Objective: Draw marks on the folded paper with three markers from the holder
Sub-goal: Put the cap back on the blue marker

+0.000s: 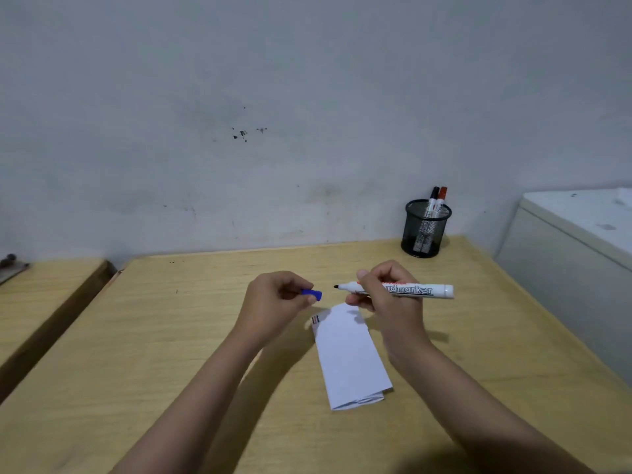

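A folded white paper lies on the wooden table, with small red and dark marks near its upper left corner. Above its top edge my right hand grips a white board marker held level, its bare tip pointing left. My left hand pinches the blue cap a short gap from that tip. A black mesh holder stands at the table's back right with a black-capped marker and a red-capped marker upright in it.
A grey wall rises right behind the table. A white cabinet stands close on the right. A second wooden table sits to the left across a narrow gap.
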